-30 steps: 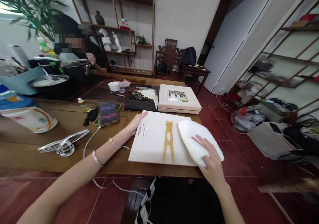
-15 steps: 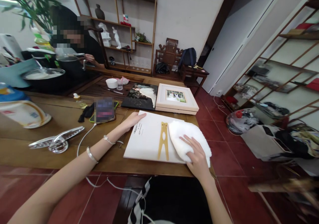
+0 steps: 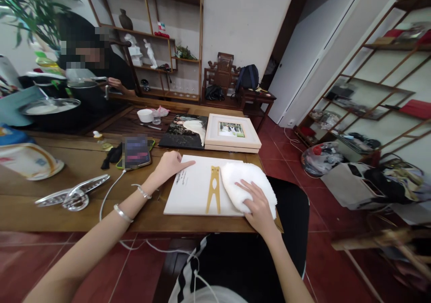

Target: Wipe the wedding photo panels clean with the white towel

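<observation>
- Left hand (image 3: 171,164) now curls, thumb over the board (image 3: 191,191) — seemingly steadying it; whether clamped, can't tell.
- Right hand (image 3: 259,208), fingers apart, has the cloth (image 3: 232,179) nearer the strip (image 3: 214,176).

Lit softly and rather dimly, brightest at upper left behind the leaves (image 3: 33,0). Washes out nearly to flat white on the cloth (image 3: 247,173); glints off the chrome object (image 3: 72,196). Stretches and leans toward the edges, smears at lower right, and turns to mosaic over the phone (image 3: 135,152).
</observation>
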A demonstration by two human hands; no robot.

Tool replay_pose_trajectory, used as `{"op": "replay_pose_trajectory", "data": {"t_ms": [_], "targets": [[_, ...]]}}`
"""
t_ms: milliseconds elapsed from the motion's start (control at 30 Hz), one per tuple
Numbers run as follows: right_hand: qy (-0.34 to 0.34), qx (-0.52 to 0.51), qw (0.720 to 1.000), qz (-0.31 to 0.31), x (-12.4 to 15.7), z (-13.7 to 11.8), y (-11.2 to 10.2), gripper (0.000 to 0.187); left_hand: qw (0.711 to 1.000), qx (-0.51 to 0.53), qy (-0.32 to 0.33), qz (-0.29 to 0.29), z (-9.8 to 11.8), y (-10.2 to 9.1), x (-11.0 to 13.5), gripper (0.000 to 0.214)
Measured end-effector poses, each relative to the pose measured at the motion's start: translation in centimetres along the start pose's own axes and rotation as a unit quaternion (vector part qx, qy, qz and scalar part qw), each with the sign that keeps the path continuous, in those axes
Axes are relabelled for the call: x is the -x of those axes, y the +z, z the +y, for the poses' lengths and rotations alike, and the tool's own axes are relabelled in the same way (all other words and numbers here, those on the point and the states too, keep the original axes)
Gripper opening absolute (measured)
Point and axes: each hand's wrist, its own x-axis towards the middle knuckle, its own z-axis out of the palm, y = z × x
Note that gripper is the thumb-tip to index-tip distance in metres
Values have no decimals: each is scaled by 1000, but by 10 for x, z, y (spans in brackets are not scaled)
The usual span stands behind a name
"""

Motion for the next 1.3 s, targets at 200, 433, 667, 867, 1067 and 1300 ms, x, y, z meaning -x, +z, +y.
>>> {"op": "replay_pose_trajectory", "data": {"t_ms": [200, 433, 667, 867, 1067, 1300], "targets": [[4, 4, 1000, 7, 1, 0, 1, 32, 998, -27, 34, -42, -4, -4, -4, 51], [24, -7, 1000, 10, 2, -2, 2, 36, 992, -59, 106, 40, 1, 9, 3, 42], [28, -10, 1000, 5, 2, -3, 0, 34, 979, -35, 195, -58, 13, 23, 7, 40], [41, -11, 999, -3, 1, -4, -1, 33, 977, -30, 194, -84, 13, 23, 13, 52], [56, -20, 998, 7, 3, -3, 1, 30, 969, -28, 216, -113, 14, 25, 18, 60], [57, -25, 997, -41, -7, 7, -4, 37, 972, -12, 210, -107, 10, 29, 15, 56]]}}
